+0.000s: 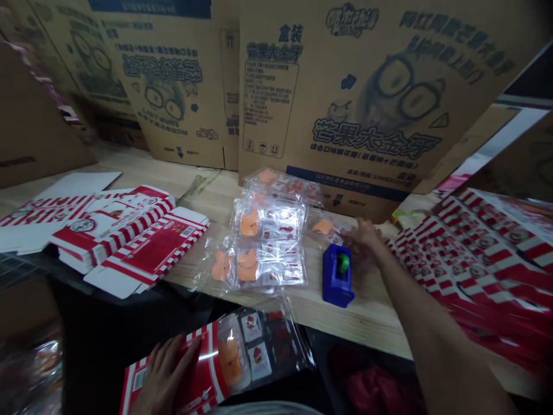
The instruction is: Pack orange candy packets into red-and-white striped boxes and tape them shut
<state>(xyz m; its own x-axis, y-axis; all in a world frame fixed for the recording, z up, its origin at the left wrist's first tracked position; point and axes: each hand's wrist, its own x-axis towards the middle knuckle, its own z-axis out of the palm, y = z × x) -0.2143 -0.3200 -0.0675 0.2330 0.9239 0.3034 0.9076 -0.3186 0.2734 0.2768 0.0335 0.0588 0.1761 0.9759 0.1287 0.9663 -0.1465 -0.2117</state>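
My left hand (166, 369) grips a red-and-white striped cardboard box (196, 369), fingers laid across its upper face. Out of the box's open right end sticks a clear plastic tray pack (259, 343), with an orange piece and small printed sachets inside. My right hand (366, 235) reaches far forward over the table, at the right end of another clear pack (324, 226) with an orange piece. Its fingers are blurred, so their grip on that pack is unclear. Just in front of it stands a blue tape dispenser (338, 276) with a green core.
More clear packs (270, 245) lie piled mid-table. Flat striped cartons (116, 225) are stacked on the left; striped boxes (479, 253) are piled on the right. Large brown cartons (345, 104) wall off the back. The wooden table's front edge (367, 334) runs between my arms.
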